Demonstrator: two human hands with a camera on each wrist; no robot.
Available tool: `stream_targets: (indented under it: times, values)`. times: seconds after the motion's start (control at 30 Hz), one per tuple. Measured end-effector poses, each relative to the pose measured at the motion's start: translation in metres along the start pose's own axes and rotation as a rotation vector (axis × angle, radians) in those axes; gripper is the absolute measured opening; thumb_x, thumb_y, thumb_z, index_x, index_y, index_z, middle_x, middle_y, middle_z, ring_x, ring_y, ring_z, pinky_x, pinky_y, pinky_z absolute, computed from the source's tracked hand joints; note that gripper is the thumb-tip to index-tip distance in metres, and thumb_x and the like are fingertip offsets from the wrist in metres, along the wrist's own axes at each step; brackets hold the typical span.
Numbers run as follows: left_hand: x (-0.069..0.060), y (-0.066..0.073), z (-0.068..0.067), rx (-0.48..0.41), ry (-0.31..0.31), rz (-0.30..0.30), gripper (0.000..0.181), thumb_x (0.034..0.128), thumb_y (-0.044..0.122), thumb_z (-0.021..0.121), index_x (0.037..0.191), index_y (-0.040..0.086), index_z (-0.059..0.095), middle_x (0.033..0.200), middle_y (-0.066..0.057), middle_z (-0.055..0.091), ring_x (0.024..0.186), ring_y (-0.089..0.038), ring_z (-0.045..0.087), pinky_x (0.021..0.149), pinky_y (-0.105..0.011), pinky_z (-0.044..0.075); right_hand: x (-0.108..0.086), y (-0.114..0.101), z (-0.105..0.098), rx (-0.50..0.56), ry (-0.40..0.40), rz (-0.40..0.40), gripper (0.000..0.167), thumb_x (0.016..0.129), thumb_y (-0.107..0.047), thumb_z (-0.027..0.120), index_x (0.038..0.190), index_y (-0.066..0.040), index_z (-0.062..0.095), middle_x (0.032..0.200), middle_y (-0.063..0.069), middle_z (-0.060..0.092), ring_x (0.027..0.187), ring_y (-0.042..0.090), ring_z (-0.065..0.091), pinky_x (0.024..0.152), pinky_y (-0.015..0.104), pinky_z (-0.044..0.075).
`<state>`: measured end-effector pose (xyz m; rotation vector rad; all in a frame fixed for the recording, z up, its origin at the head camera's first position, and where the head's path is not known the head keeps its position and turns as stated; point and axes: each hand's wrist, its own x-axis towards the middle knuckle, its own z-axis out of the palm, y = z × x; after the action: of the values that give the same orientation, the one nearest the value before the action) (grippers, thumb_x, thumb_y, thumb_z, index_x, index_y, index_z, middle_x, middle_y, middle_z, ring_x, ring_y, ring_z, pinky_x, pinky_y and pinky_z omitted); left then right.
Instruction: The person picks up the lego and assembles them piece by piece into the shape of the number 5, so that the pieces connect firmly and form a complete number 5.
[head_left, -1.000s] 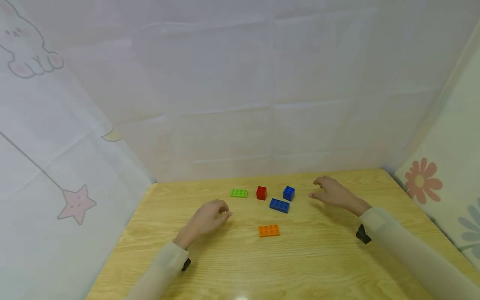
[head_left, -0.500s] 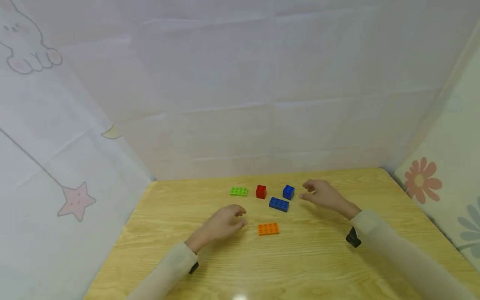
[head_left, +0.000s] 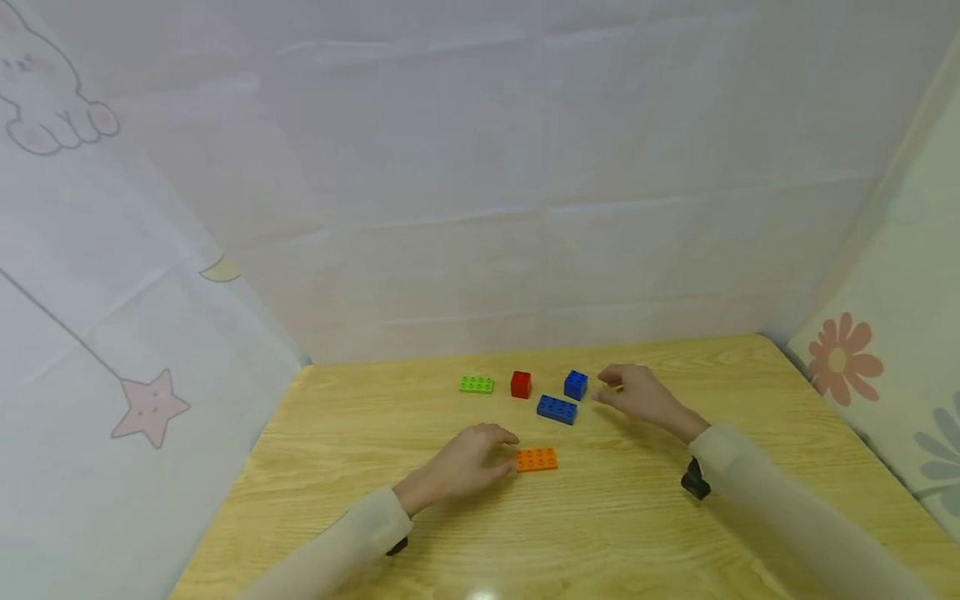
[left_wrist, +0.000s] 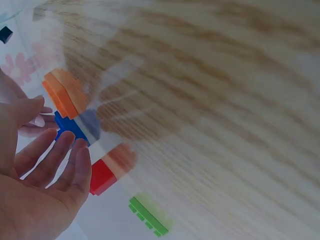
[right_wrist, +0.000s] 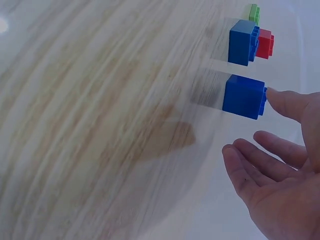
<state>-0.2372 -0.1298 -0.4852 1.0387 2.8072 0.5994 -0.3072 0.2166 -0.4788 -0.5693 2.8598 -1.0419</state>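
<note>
My left hand [head_left: 471, 462] reaches to the left end of the flat orange building brick [head_left: 536, 459], thumb and fingers apart. In the left wrist view nothing lies in its grasp, and the orange brick [left_wrist: 65, 94] shows beyond the fingertips; whether they touch it I cannot tell. My right hand [head_left: 639, 393] hovers just right of the small square blue brick [head_left: 575, 384]. The right wrist view has its fingers spread from the thumb, and the thumb tip close by the studs of the small blue brick [right_wrist: 244, 97]. A longer blue brick [head_left: 557, 409] lies just in front of the small one.
A red square brick [head_left: 521, 384] and a thin green brick [head_left: 476, 384] lie farther back on the wooden table [head_left: 600, 525]. Pale cloth [head_left: 480, 208] hangs behind the table and at both sides.
My left hand has moved right and nearer to me, up to the orange brick. My right hand has moved left toward the small blue brick. All the bricks lie where they were.
</note>
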Motion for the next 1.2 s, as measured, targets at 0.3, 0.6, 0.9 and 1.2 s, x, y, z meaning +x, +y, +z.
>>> stream_targets:
  times: [0.3, 0.6, 0.9, 1.2]
  values:
    - [0.005, 0.003, 0.004, -0.041, -0.022, -0.048, 0.042, 0.0976, 0.032, 0.077, 0.133, 0.01, 0.071, 0.126, -0.001, 0.074, 0.109, -0.014, 0.07, 0.095, -0.029, 0.06, 0.006, -0.006, 0.015, 0.014, 0.009, -0.011, 0.049, 0.102, -0.027, 0.07, 0.137, 0.007, 0.064, 0.138, 0.03, 0.066, 0.121, 0.044, 0.068, 0.099, 0.056, 0.059]
    - [0.007, 0.002, 0.007, -0.072, -0.026, -0.046, 0.044, 0.0949, 0.032, 0.081, 0.132, 0.009, 0.072, 0.124, -0.002, 0.073, 0.108, -0.014, 0.07, 0.094, -0.026, 0.06, 0.012, -0.007, 0.026, 0.02, 0.028, 0.01, 0.048, 0.101, -0.028, 0.072, 0.132, 0.007, 0.066, 0.133, 0.03, 0.068, 0.118, 0.043, 0.069, 0.098, 0.058, 0.059]
    - [0.01, 0.003, 0.007, -0.042, -0.031, -0.025, 0.039, 0.0953, 0.029, 0.08, 0.128, 0.009, 0.074, 0.119, -0.001, 0.072, 0.103, -0.01, 0.067, 0.091, -0.023, 0.058, 0.016, -0.009, 0.032, 0.054, 0.072, 0.069, 0.056, 0.1, -0.026, 0.073, 0.142, 0.007, 0.058, 0.137, 0.028, 0.066, 0.123, 0.042, 0.068, 0.103, 0.055, 0.058]
    - [0.013, 0.003, 0.008, -0.047, -0.035, -0.016, 0.038, 0.0955, 0.03, 0.08, 0.127, 0.009, 0.074, 0.115, 0.0, 0.071, 0.102, -0.008, 0.066, 0.091, -0.021, 0.058, 0.014, -0.009, 0.03, 0.086, 0.104, 0.062, 0.049, 0.1, -0.023, 0.074, 0.139, 0.005, 0.061, 0.136, 0.026, 0.067, 0.12, 0.04, 0.068, 0.102, 0.056, 0.057]
